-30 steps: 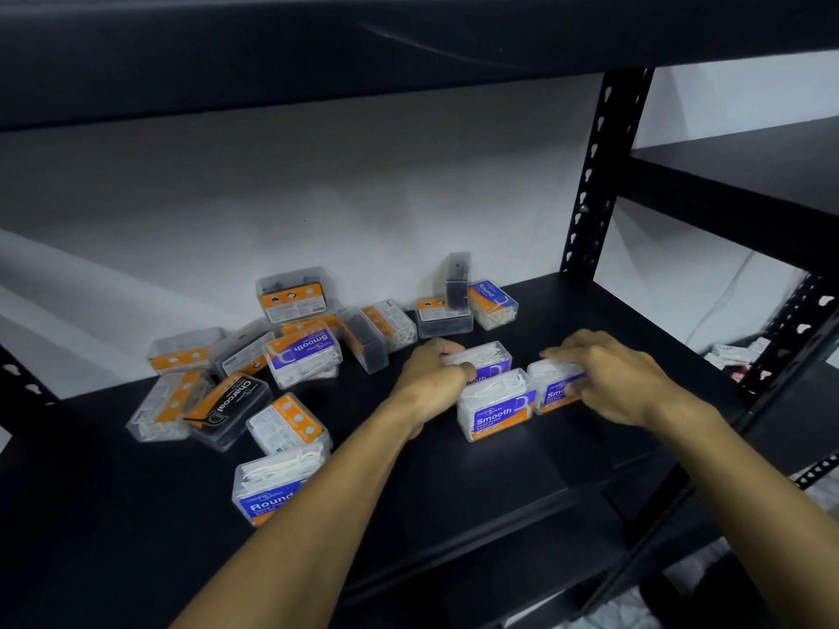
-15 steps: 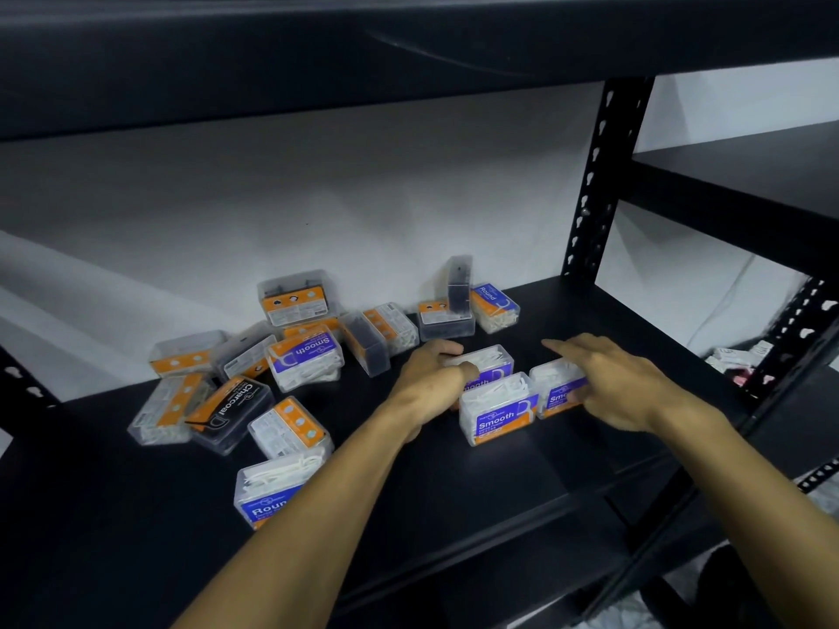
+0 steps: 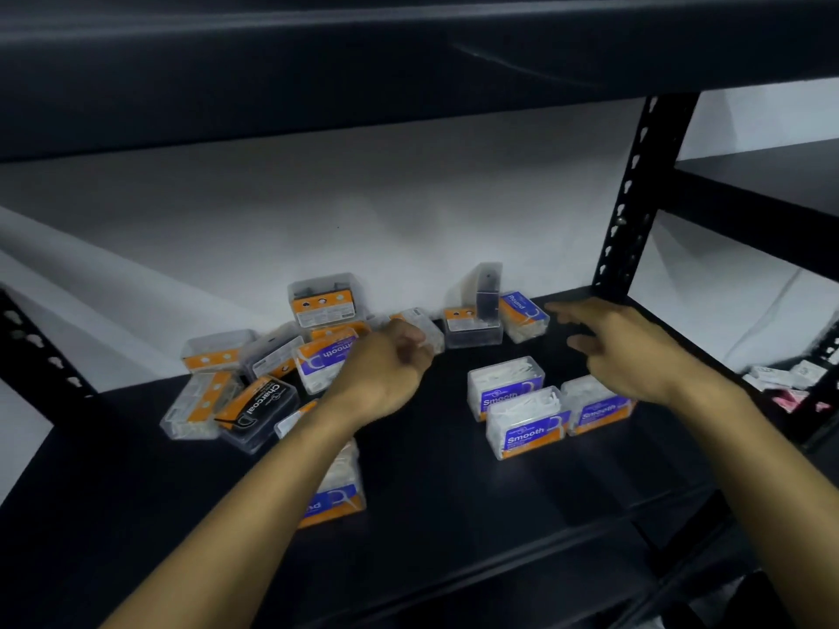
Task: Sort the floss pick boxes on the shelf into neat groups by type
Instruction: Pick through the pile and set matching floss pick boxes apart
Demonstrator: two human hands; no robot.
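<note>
Both hands are leaving the three grouped Smooth boxes [image 3: 526, 419], your left hand [image 3: 386, 370] curling, holding nothing visible, your right hand [image 3: 631, 351] spreading toward the far Round box [image 3: 524, 316]

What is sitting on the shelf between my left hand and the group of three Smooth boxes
Nothing: in the head view the stretch of black shelf between the left hand and the three Smooth boxes is bare.

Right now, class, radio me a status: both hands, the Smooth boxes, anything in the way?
Left hand curled over the pile, grip unclear. Right hand open, reaching back. Three Smooth boxes grouped. Unsorted pile left.
</note>
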